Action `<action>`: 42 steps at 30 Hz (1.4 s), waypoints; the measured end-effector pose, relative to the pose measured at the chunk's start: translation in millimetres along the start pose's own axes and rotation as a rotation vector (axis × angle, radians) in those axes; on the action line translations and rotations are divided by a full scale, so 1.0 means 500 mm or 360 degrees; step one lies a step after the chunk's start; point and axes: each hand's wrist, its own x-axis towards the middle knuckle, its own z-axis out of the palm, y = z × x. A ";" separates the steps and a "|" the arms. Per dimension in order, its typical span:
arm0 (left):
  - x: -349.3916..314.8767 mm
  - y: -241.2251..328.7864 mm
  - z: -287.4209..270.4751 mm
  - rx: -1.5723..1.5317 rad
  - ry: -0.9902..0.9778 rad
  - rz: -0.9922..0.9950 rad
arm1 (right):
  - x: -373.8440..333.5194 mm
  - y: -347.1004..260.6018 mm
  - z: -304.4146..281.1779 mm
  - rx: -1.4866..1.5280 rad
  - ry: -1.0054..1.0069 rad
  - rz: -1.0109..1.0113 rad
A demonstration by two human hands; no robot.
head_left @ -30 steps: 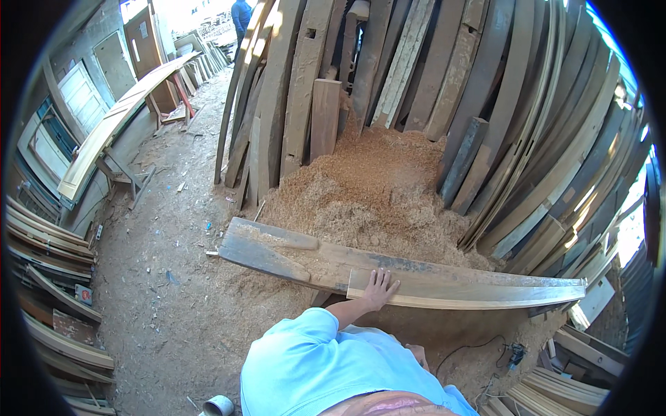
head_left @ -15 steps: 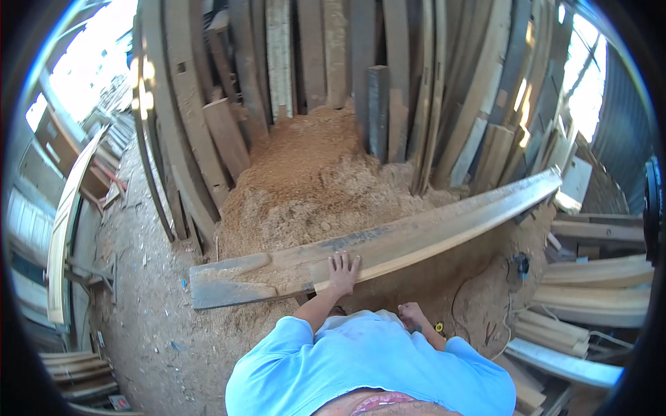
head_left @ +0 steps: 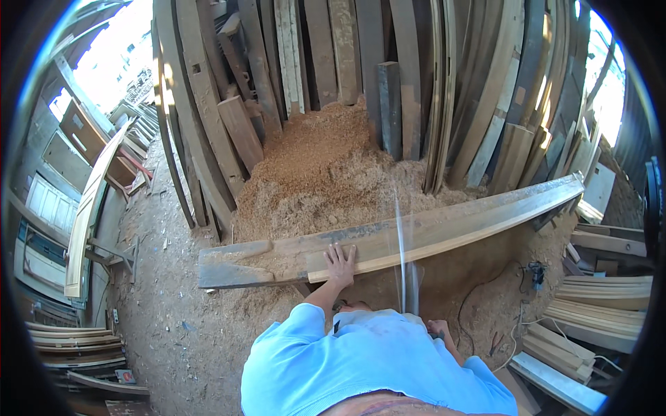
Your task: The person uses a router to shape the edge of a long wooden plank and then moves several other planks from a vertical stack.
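A long, thick plank lies slantwise before me, its left end carved with a hollow and dusted with shavings. Along its near side runs a lighter wooden board. My left hand lies flat on this board's left end, fingers spread. Lower right, beside my shirt, my right hand looks closed, partly covered by my body. Between the hands a pale, upright strip crosses in front of the board, smeared by motion. Its lower end disappears behind the shirt, and whether my right hand grips it is unclear.
Tall timbers lean upright along the far side, behind a sawdust heap. A power tool with a cord and pliers lie on the ground at right. Boards are stacked at right and lower left.
The blurred pale strip has come into view across the board. My right hand has shifted right and slightly down; my left stays on the board. The whole view has shifted a little.
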 end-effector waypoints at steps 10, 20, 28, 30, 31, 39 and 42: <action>0.024 0.023 0.009 -0.0001 -0.0145 -0.0137 | -0.013 0.126 -0.111 0.0336 0.0133 0.0327; 0.055 0.052 -0.008 0.0023 -0.0420 -0.0156 | -0.084 0.191 -0.103 0.0438 0.0153 0.0681; 0.140 0.223 0.007 -0.0101 -0.0432 0.0290 | -0.051 0.190 -0.142 0.0579 0.0379 0.0705; 0.187 0.313 0.015 -0.0106 -0.0394 0.0456 | -0.032 0.192 -0.175 0.0515 0.0453 0.0688; 0.215 0.373 0.011 -0.0105 -0.0380 0.0555 | -0.025 0.198 -0.192 0.0582 0.0472 0.0750; 0.444 0.744 -0.048 0.0081 -0.0317 0.1200 | 0.096 0.173 -0.281 0.0409 0.0706 0.0502; 0.498 0.842 -0.063 0.0123 -0.0367 0.1283 | 0.131 0.119 -0.285 0.1059 0.0678 0.0733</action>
